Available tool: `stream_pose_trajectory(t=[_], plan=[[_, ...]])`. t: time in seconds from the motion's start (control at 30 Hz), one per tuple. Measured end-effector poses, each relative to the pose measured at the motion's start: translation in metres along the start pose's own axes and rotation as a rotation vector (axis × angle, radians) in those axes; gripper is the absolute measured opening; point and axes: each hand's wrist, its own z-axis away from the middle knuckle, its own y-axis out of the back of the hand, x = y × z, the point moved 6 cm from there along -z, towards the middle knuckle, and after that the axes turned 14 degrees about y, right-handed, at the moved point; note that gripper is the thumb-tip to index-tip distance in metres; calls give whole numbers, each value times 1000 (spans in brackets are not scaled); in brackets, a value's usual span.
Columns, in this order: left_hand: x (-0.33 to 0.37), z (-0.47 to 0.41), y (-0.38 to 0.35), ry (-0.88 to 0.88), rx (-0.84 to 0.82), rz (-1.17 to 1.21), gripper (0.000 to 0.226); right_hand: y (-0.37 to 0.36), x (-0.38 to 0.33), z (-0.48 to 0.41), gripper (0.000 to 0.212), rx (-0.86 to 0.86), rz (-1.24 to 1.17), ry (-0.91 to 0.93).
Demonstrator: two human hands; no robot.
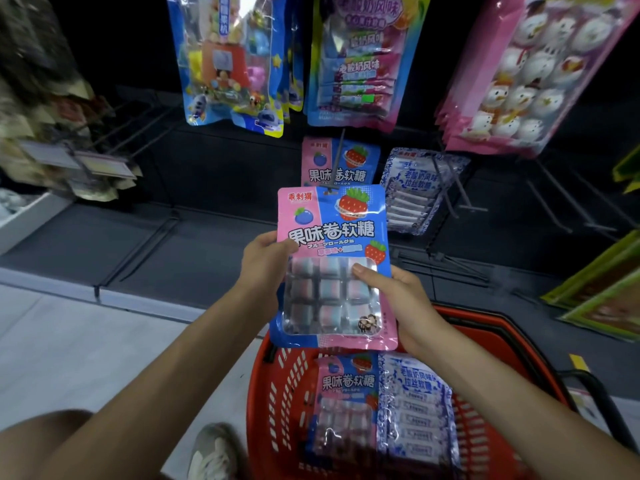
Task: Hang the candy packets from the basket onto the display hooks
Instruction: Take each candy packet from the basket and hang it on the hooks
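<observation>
Left hand (266, 263) and right hand (398, 299) have fingers (363, 271) clamped on the candy packet's (332, 233) sides, held upright above the basket (266, 393), guessing so its hole meets the hook (338, 154) just behind.

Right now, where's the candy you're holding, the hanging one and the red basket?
held candy packet (332, 233): head view, printed front.
hanging candy packet (356, 157): head view, strawberry picture.
red basket (277, 403): head view, left wall.

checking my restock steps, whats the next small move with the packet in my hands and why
Probably slide the pink and blue candy packet onto the thin metal hook: left hand and right hand grip it, its top reaches the hook, a matching packet hangs there.
</observation>
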Motion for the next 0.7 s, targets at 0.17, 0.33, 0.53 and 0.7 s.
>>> stream_pose_trajectory(t=[0.17,0.33,0.53,0.7], plan=[[-3,0,2,32,6,-1,9,-3,-3,-3,19,17,-19,-11],[-3,-9,11,15,59,-5,22,-8,1,-15,20,51,-50,-53],[6,-16,13,-26,102,-19,60,-13,0,-36,20,84,-71,-81],[20,-22,12,-62,97,-95,55,-17,-3,-59,19,140,-94,-148]])
